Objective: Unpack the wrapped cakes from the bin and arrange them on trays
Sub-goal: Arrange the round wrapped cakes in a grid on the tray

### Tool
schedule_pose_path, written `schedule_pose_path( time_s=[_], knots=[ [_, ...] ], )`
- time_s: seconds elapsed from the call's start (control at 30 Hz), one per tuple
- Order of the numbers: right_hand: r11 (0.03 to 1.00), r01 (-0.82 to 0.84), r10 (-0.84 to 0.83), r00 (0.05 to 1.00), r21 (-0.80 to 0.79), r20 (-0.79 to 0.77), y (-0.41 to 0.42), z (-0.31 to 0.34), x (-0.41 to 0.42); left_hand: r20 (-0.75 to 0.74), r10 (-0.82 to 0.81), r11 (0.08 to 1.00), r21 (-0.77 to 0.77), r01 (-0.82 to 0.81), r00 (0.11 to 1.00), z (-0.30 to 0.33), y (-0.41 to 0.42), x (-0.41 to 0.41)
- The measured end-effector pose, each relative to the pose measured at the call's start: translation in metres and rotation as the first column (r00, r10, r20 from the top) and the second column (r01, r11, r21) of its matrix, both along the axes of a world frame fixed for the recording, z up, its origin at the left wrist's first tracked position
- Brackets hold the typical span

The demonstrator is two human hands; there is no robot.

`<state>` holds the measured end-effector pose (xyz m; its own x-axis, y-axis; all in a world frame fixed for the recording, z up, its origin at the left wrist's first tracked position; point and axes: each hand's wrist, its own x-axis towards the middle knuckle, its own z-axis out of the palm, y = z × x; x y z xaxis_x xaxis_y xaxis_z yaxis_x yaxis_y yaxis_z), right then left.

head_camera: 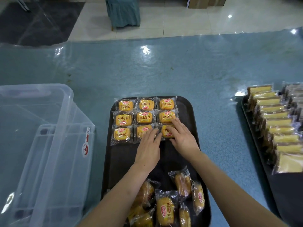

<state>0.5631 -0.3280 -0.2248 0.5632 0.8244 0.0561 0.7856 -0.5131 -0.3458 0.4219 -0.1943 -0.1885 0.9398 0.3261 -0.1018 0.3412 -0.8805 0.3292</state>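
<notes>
Head view, looking steeply down, close over tray (193, 122)

Both hands (left hand (148, 149), right hand (183, 138)) reach forward, fingers flat.
</notes>
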Motion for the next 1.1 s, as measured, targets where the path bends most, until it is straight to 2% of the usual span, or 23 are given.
schedule_pose_path(
  time_s=[0.23, 0.47, 0.73, 1.1],
  knots=[
    [0.988, 0.101, -0.099, 0.995, 0.120, -0.025, -0.021, -0.003, -0.020, -0.090, -0.108, 0.994, 0.025, 0.111, 0.990, -0.005, -0.006, 0.014],
    [0.986, 0.062, -0.083, 0.988, -0.157, -0.131, -0.027, -0.009, -0.027, -0.200, -0.133, 0.989, 0.040, 0.143, 0.971, -0.012, -0.012, 0.018],
    [0.972, 0.090, -0.124, 0.981, -0.218, -0.148, -0.025, -0.007, -0.030, -0.252, -0.125, 0.989, 0.042, 0.140, 0.960, -0.010, -0.014, 0.022],
    [0.951, 0.147, -0.193, 0.969, -0.271, -0.154, -0.023, 0.005, -0.033, -0.218, -0.101, 0.995, -0.029, 0.097, 0.971, -0.005, -0.013, 0.025]
  ],
)
